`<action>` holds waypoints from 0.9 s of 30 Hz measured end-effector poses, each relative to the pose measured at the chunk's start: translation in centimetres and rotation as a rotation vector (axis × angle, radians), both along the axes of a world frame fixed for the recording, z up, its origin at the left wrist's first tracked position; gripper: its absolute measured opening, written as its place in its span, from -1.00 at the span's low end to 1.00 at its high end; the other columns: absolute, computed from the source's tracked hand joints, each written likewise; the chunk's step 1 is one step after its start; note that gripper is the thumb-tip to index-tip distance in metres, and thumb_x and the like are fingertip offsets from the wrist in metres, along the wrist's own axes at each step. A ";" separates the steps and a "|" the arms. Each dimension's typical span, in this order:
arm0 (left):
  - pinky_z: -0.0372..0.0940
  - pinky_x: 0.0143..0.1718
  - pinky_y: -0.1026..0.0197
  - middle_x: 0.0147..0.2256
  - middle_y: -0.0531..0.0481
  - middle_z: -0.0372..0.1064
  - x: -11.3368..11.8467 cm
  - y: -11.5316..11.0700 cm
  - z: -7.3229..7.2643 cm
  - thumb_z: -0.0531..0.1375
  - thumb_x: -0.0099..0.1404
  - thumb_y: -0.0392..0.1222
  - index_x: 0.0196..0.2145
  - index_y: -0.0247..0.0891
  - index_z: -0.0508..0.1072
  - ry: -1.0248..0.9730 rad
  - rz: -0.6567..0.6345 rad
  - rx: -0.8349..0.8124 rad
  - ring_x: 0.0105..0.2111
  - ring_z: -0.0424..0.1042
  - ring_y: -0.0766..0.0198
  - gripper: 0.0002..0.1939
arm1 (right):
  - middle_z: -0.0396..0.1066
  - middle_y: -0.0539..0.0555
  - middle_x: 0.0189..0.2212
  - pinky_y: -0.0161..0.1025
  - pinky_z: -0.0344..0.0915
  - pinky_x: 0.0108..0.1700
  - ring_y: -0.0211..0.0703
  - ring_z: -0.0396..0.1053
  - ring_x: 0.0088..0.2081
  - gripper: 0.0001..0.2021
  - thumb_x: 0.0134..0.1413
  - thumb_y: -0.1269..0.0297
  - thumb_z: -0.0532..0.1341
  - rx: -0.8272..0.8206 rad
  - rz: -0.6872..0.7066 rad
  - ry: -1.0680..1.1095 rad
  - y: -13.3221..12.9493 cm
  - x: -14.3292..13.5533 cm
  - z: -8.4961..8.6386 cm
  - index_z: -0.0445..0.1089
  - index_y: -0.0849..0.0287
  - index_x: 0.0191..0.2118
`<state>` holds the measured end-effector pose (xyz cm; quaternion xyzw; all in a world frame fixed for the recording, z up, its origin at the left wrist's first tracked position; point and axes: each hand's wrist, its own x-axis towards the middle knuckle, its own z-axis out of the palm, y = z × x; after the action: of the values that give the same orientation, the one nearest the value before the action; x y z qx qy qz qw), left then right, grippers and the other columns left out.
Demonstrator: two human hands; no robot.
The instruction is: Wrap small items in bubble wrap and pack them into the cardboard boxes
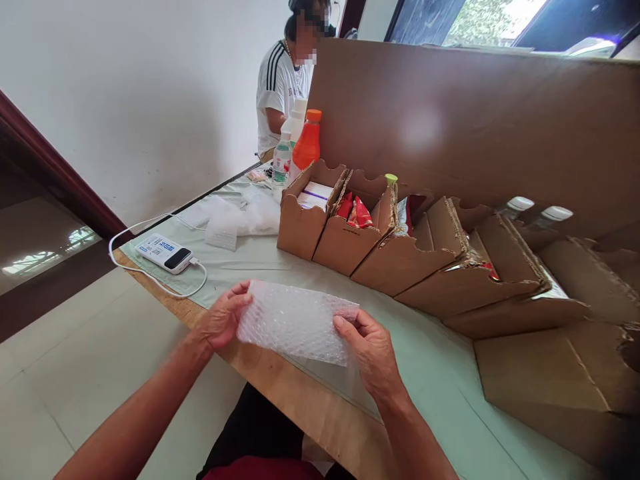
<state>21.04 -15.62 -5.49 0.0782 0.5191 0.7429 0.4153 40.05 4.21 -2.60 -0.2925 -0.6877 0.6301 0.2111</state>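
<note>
Both hands, left hand (221, 321) and right hand (371, 348), pinch opposite ends of one bubble wrap sheet (295, 321): clear, rectangular, dimpled, held flat over the table (440, 373) edge. Beyond the sheet: open cardboard boxes (345, 230) in a row, one power bank (164, 253), one orange bottle (307, 143).

The wrap (296, 321) spans between both hands, the left hand (223, 321) pinching its left edge and the right hand (373, 351) its right edge, over the near edge of the table (440, 380). Beyond the fingers a row of boxes (380, 240) runs from centre to right, with packets (355, 212) in one. Behind the boxes stands a cardboard sheet (475, 127). Left of the left fingers and farther off lies a power bank (164, 253). Bottles (300, 147) stand behind the leftmost box, and a person (280, 87) sits behind them.
</note>
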 end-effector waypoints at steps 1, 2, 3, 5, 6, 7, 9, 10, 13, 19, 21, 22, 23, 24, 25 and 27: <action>0.38 -0.30 0.19 -0.28 -0.04 0.54 -1.1 0.0 0.3 0.48 -0.14 0.05 -0.18 -0.19 0.52 0.112 0.057 -0.072 -0.33 0.53 0.17 -0.44 | 0.43 -0.02 -0.48 -0.27 0.22 -0.36 -0.22 0.29 -0.44 -0.79 -0.03 0.09 0.34 0.005 0.017 0.003 0.0 -0.6 -0.1 0.52 0.14 -0.38; 0.37 -0.32 0.20 -0.30 -0.03 0.53 -2.3 0.0 0.7 0.48 -0.15 0.05 -0.20 -0.21 0.52 0.219 0.108 -0.139 -0.36 0.50 0.20 -0.45 | 0.44 -0.01 -0.47 -0.26 0.24 -0.33 -0.21 0.31 -0.42 -0.80 -0.04 0.11 0.33 0.002 0.033 0.009 -0.1 -1.4 -0.3 0.52 0.14 -0.38; 0.36 -0.32 0.20 -0.31 -0.02 0.52 -3.6 0.3 1.1 0.47 -0.15 0.06 -0.21 -0.22 0.52 0.307 0.141 -0.194 -0.37 0.49 0.21 -0.46 | 0.46 -0.01 -0.47 -0.25 0.26 -0.31 -0.21 0.33 -0.40 -0.81 -0.06 0.13 0.33 -0.010 0.046 0.018 0.0 -2.5 -0.5 0.52 0.14 -0.38; 0.36 -0.25 0.16 -0.29 -0.04 0.52 -6.4 1.1 2.1 0.43 -0.10 0.06 -0.22 -0.24 0.53 0.444 0.164 -0.285 -0.31 0.49 0.15 -0.50 | 0.46 -0.01 -0.47 -0.25 0.28 -0.29 -0.20 0.34 -0.39 -0.82 -0.09 0.16 0.32 -0.052 0.058 0.039 0.2 -5.5 -1.1 0.52 0.15 -0.39; 0.36 -0.18 0.12 -0.26 -0.07 0.52 -7.9 1.7 2.6 0.41 -0.07 0.05 -0.23 -0.25 0.53 0.531 0.183 -0.346 -0.24 0.49 0.09 -0.53 | 0.46 -0.01 -0.47 -0.25 0.28 -0.30 -0.20 0.34 -0.39 -0.83 -0.10 0.17 0.31 -0.076 0.061 0.048 0.3 -7.1 -1.4 0.51 0.15 -0.39; 0.34 -0.08 0.07 -0.20 -0.12 0.52 -9.3 2.5 3.1 0.40 -0.03 0.02 -0.22 -0.25 0.53 0.620 0.212 -0.412 -0.13 0.48 0.01 -0.56 | 0.47 -0.01 -0.46 -0.26 0.28 -0.31 -0.21 0.35 -0.38 -0.83 -0.11 0.18 0.30 -0.097 0.067 0.054 0.4 -8.7 -1.8 0.51 0.14 -0.37; 0.23 0.13 -0.06 0.02 -0.22 0.44 -12.0 4.2 3.7 0.38 0.02 -0.06 -0.14 -0.23 0.51 0.797 0.294 -0.556 0.15 0.30 -0.16 -0.58 | 0.49 0.01 -0.41 -0.28 0.30 -0.36 -0.19 0.38 -0.37 -0.81 -0.12 0.21 0.29 -0.139 0.103 0.046 0.5 -11.4 -2.5 0.50 0.15 -0.32; 0.14 0.21 -0.13 0.14 -0.26 0.35 -13.1 5.1 3.8 0.38 0.03 -0.12 -0.08 -0.21 0.49 0.876 0.337 -0.625 0.26 0.15 -0.23 -0.54 | 0.51 0.03 -0.39 -0.28 0.31 -0.39 -0.18 0.41 -0.37 -0.77 -0.13 0.22 0.30 -0.165 0.128 0.033 0.5 -12.3 -2.8 0.51 0.16 -0.27; -0.06 0.29 -0.30 0.31 -0.33 0.13 -15.5 7.1 3.2 0.36 0.05 -0.25 0.04 -0.19 0.42 1.047 0.391 -0.789 0.37 -0.08 -0.34 -0.44 | 0.56 0.11 -0.30 -0.28 0.36 -0.42 -0.12 0.49 -0.31 -0.59 -0.10 0.23 0.33 -0.231 0.185 -0.013 0.2 -12.8 -3.7 0.48 0.19 -0.05; 0.11 0.20 -0.14 0.07 -0.34 0.39 -17.6 6.8 2.7 0.19 0.19 -0.32 -0.04 -0.30 0.48 1.213 0.319 -0.915 0.16 0.30 -0.23 -0.65 | 0.58 0.19 -0.14 -0.27 0.43 -0.36 -0.09 0.54 -0.21 -0.49 -0.02 0.21 0.37 -0.268 0.199 -0.034 0.0 -10.8 -4.7 0.44 0.15 0.10; 0.14 0.17 -0.06 0.03 -0.26 0.43 -18.1 6.0 4.0 0.18 0.24 -0.29 -0.05 -0.31 0.48 1.258 0.332 -0.934 0.12 0.34 -0.14 -0.69 | 0.58 0.17 -0.15 -0.28 0.42 -0.37 -0.10 0.54 -0.21 -0.58 -0.04 0.21 0.37 -0.266 0.200 -0.027 0.0 -10.8 -4.8 0.49 0.13 0.00; 0.16 0.15 -0.05 0.00 -0.24 0.45 -18.2 5.6 4.9 0.18 0.25 -0.26 -0.07 -0.32 0.49 1.276 0.355 -0.945 0.09 0.36 -0.12 -0.71 | 0.59 0.16 -0.16 -0.29 0.41 -0.37 -0.11 0.53 -0.22 -0.63 -0.04 0.21 0.37 -0.262 0.201 -0.022 -0.1 -10.8 -4.8 0.51 0.13 -0.06; 0.17 0.14 -0.05 -0.01 -0.23 0.45 -18.3 5.1 6.0 0.18 0.27 -0.23 -0.09 -0.33 0.49 1.289 0.391 -0.958 0.08 0.37 -0.12 -0.73 | 0.59 0.14 -0.17 -0.29 0.41 -0.37 -0.12 0.53 -0.22 -0.67 -0.04 0.20 0.36 -0.256 0.202 -0.017 -0.2 -10.7 -4.8 0.52 0.13 -0.11; 0.17 0.12 -0.06 -0.02 -0.24 0.45 -18.2 4.6 7.1 0.19 0.28 -0.20 -0.11 -0.33 0.50 1.302 0.437 -0.968 0.07 0.37 -0.13 -0.75 | 0.59 0.13 -0.19 -0.30 0.40 -0.37 -0.14 0.52 -0.24 -0.71 -0.05 0.20 0.35 -0.247 0.203 -0.013 -0.3 -10.6 -4.7 0.52 0.13 -0.15; 0.17 0.12 -0.07 -0.01 -0.25 0.45 -18.0 4.1 8.3 0.19 0.30 -0.16 -0.12 -0.33 0.50 1.316 0.489 -0.971 0.08 0.37 -0.15 -0.75 | 0.59 0.11 -0.21 -0.30 0.39 -0.37 -0.15 0.52 -0.25 -0.74 -0.05 0.19 0.34 -0.235 0.205 -0.009 -0.4 -10.3 -4.6 0.53 0.13 -0.18; 0.17 0.12 -0.09 -0.01 -0.27 0.44 -17.0 2.9 10.4 0.20 0.30 -0.09 -0.14 -0.33 0.51 1.343 0.591 -0.955 0.08 0.36 -0.17 -0.73 | 0.58 0.08 -0.23 -0.30 0.37 -0.36 -0.16 0.51 -0.26 -0.77 -0.04 0.18 0.32 -0.206 0.210 -0.002 -0.5 -9.5 -4.3 0.53 0.12 -0.22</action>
<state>4.06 -12.70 4.92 0.1791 0.9087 0.3200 -0.1994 30.59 3.69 -6.91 -0.2396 -0.6463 0.7157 0.1121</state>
